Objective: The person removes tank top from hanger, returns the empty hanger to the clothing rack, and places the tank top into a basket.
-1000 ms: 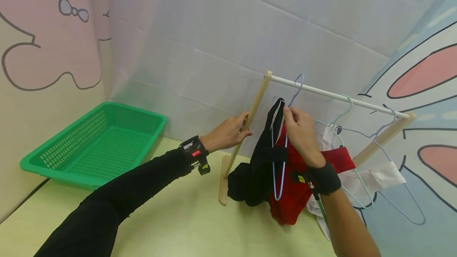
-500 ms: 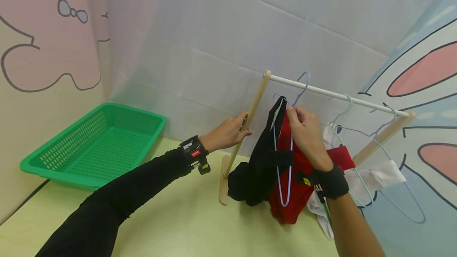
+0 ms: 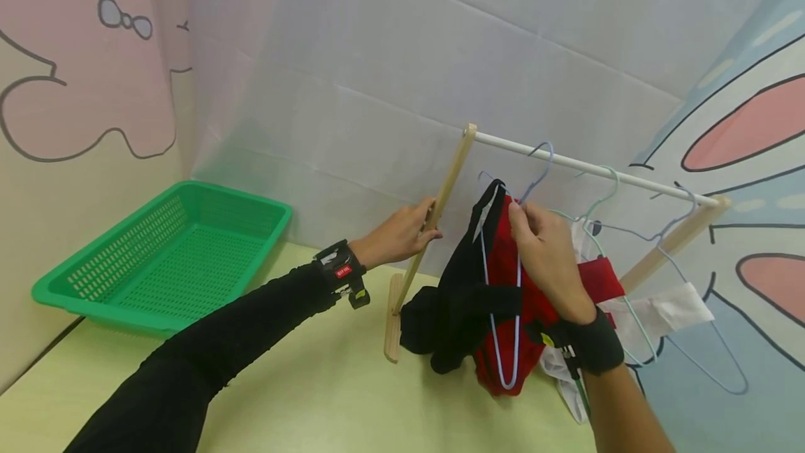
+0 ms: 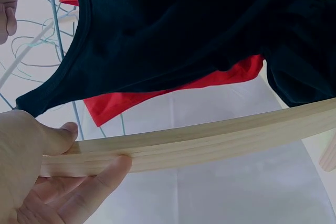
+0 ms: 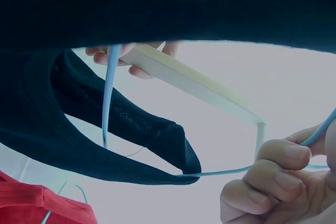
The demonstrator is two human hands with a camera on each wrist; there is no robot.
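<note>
My left hand grips the near wooden post of a small clothes rack, thumb on one side and fingers on the other. In my right hand, a pale lavender-blue hanger is pinched just below its hook. That hook overlaps the rack's white rod in the head view. A black tank top hangs on the hanger by one strap, and its lower part droops toward the table beside the post. Behind it hangs a red garment, partly hidden by my right hand.
Farther along the rod hang a mint-green hanger and another lavender hanger, with white cloth among them. A green plastic basket stands at the left on the pale yellow table. White curtain backs the rack.
My right hand has moved right and slightly down, carrying the hanger along the rod. The hook rose a little, then came lower. My left hand stays on the post.
</note>
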